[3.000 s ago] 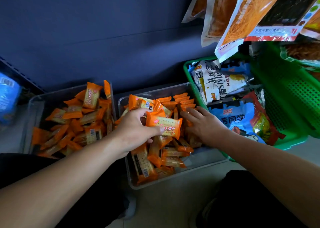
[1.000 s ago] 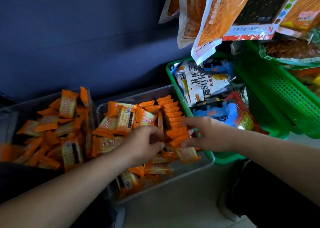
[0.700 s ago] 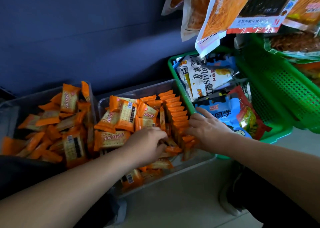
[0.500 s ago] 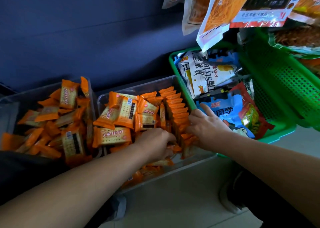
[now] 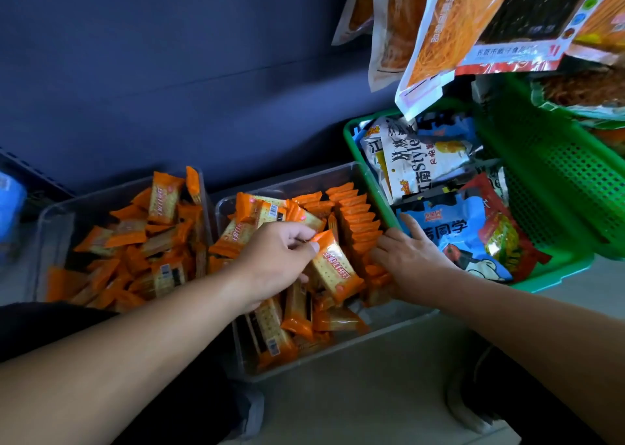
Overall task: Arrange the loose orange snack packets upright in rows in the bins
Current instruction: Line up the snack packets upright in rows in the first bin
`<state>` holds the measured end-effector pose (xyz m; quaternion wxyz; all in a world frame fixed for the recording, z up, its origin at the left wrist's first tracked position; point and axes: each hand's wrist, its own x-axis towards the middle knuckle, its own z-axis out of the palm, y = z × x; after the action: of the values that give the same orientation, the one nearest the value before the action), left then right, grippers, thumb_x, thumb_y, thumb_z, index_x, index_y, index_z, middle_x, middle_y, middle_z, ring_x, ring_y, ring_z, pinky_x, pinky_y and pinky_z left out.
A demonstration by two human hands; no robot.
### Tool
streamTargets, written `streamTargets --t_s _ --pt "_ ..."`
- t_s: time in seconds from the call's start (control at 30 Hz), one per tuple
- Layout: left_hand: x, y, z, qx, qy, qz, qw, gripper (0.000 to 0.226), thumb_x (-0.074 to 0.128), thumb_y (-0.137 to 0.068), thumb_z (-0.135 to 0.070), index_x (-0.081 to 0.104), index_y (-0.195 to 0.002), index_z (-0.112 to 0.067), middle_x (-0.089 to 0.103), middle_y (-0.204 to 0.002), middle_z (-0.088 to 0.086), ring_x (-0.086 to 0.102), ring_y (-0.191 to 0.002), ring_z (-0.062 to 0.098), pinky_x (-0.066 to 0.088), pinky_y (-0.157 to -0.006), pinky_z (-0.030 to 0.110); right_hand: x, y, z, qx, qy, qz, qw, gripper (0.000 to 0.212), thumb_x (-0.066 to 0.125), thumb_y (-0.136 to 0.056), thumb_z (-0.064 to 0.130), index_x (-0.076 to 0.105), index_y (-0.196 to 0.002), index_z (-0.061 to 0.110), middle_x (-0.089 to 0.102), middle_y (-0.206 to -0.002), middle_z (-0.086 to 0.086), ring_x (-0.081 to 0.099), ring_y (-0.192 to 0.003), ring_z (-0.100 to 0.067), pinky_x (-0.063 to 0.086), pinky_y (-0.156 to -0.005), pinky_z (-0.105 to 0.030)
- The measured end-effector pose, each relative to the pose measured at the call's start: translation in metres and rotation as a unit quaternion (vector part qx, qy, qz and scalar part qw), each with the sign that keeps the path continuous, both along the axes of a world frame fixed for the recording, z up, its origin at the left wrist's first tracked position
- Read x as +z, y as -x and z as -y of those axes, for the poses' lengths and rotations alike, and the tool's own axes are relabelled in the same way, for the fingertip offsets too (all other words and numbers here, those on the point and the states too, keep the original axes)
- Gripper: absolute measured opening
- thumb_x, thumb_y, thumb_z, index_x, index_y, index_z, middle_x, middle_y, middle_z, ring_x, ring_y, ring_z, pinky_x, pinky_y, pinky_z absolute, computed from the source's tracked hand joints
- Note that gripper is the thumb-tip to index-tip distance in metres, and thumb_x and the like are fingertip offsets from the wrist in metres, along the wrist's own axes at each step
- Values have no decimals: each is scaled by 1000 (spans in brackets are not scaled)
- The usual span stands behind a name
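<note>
Head view, orange packet [image 5: 334, 270] pinched in left grip [image 5: 274, 259]

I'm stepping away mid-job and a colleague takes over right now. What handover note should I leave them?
Left hand pinches one orange packet above the right bin. Right hand, fingers straight, braces the near end of the upright row along that bin's right wall.
Done: that one row stands upright.
Left: slot in the held packet, stand up the loose packets in the rest of this bin, then the whole jumbled heap in the left bin.
</note>
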<state>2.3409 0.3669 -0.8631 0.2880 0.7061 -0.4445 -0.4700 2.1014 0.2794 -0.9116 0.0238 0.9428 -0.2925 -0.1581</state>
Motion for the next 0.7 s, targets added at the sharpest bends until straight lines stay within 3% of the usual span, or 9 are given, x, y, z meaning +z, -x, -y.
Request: streamTargets --t_s 0.1,0.23,0.33,0.4,0.47,0.57,0.6,0.67,0.7 --pt "-3 3 -1 42 -26 -23 999 28 68 -101 -23 68 -129 -22 74 -114 -3 78 -85 16 65 -82 43 0 5 4 8 13 56 998 56 92 -51 30 71 -101 20 63 -97 1 63 -100 -27 41 -111 -69" --pt "2 15 -1 32 -26 -58 997 15 67 -102 -19 71 -115 -25 77 -102 -6 76 -85 10 65 -76 32 1 12 7 -2 4 115 993 49 87 -60 23 70 -106 23 61 -102 1 61 -105 -28 40 -112 -64" --pt "5 22 2 25 -21 -70 997 24 62 -104 -16 69 -125 -25 78 -103 -4 76 -87 10 60 -68 21 22 14 7 -54 -41 190 979 37 81 -74 20 72 -110 22 65 -107 2 62 -108 -26 49 -105 -53" --pt "9 26 4 31 -28 -100 994 34 59 -105 -11 65 -132 -31 75 -109 0 77 -91 13 61 -72 22 51 12 3 -188 -156 258 935 28 72 -90 23 70 -118 22 67 -112 5 63 -104 -18 56 -91 -36" --pt "13 33 4 40 -25 -167 985 38 55 -106 -6 65 -131 -33 74 -113 6 77 -95 18 63 -77 28 75 13 1 -342 -291 261 854 28 72 -95 35 67 -121 26 68 -108 9 66 -92 -8 53 -73 -20" --pt "15 43 0 61 -23 -255 965 34 54 -105 -3 66 -125 -28 74 -116 8 77 -101 21 64 -81 34 84 19 -1 -464 -457 298 698 24 76 -95 30 69 -112 14 77 -98 -7 74 -77 -18 61 -68 -27" --pt "13 44 -1 47 -22 -250 967 32 56 -105 -4 65 -124 -27 73 -117 7 77 -101 21 64 -83 36 84 21 -1 -473 -475 327 665 21 77 -94 25 71 -109 12 78 -97 -11 74 -73 -20 62 -70 -30" --pt "4 42 -4 -41 -21 -117 992 29 63 -102 -10 63 -124 -29 71 -117 1 74 -101 17 64 -85 34 83 23 1 -458 -459 367 667 24 83 -88 17 69 -107 14 79 -94 -11 75 -71 -17 59 -66 -27" --pt "0 38 -7 -98 -28 -24 994 30 66 -101 -14 63 -126 -30 67 -117 -3 70 -101 12 62 -83 27 83 23 3 -436 -425 363 705 27 86 -85 17 68 -105 16 79 -92 -7 75 -72 -14 58 -65 -26"
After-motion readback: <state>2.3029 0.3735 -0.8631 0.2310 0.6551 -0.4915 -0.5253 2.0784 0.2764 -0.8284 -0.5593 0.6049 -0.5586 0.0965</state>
